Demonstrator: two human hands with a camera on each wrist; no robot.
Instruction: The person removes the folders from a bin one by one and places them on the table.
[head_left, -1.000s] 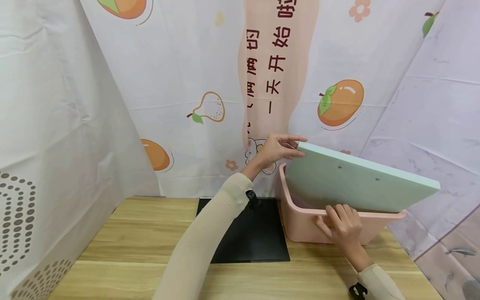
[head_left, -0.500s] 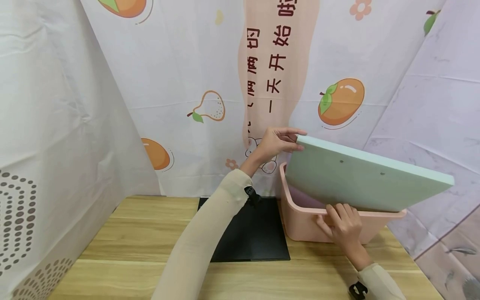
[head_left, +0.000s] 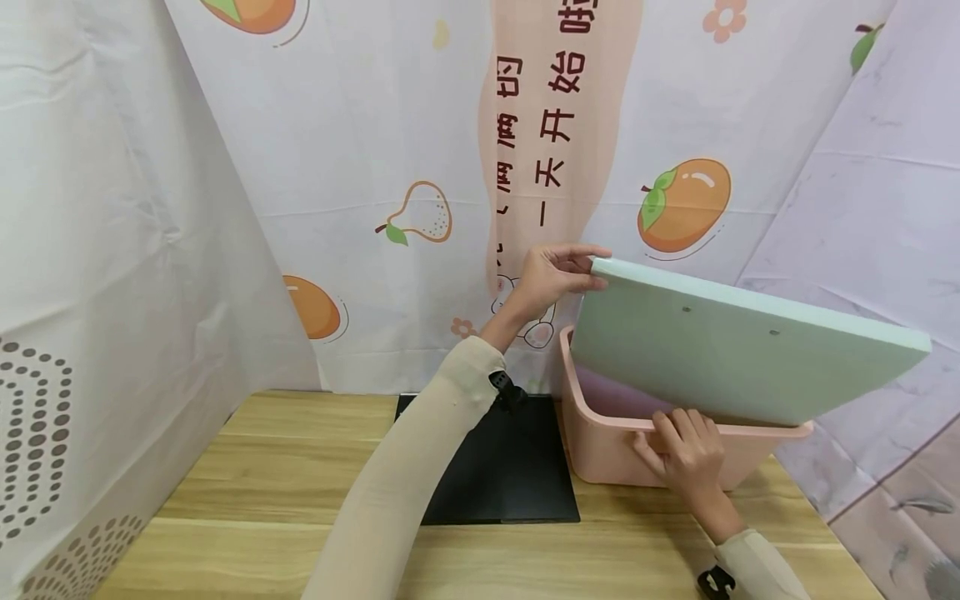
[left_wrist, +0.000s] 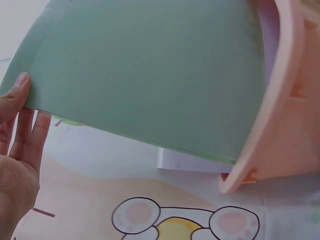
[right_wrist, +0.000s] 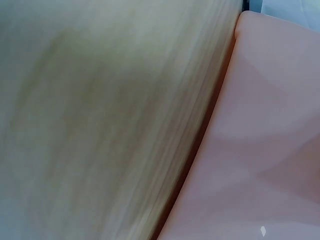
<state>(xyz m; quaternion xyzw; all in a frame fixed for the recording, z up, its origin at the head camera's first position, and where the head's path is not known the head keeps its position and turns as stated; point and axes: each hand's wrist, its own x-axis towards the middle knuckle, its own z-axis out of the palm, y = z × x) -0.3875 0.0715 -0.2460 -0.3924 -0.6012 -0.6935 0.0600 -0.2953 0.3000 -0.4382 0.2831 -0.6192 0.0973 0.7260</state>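
Raised since a second ago, the folder (head_left: 742, 346) slants up out of the bin (head_left: 611, 457), its lower part inside. The left hand (head_left: 549, 279) pinches one corner between thumb and fingers, so its weight could twist it loose; the right hand (head_left: 688, 452) curls over the rim (head_left: 618, 422), and slack there might let a snagged folder drag the bin.
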